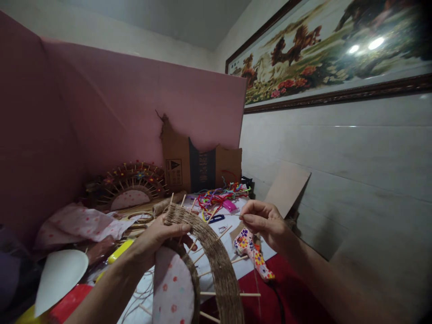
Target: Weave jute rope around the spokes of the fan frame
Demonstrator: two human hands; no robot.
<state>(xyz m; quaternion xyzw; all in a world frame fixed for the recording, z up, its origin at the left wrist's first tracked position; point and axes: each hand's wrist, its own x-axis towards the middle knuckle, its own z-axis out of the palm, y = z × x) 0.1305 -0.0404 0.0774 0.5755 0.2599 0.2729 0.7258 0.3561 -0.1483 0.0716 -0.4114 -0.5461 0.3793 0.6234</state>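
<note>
My left hand (158, 236) grips the top of a round woven piece (216, 261) made of brown twine wound over thin wooden sticks, with a dotted fabric centre (172, 288). The piece stands on edge in front of me. My right hand (265, 222) is pinched shut on a thin strand of twine pulled sideways from the weave at the upper right. Beneath my right hand, on the table, sits a flower-patterned glue gun (253, 254).
A finished woven fan piece (130, 184) leans against the pink board (101, 108) at the back. Coloured pipe cleaners (219, 195), a cardboard box (199, 164), dotted fabric (77, 222) and a white paper cone (57, 276) crowd the table. A tiled wall with a framed picture (330, 49) is right.
</note>
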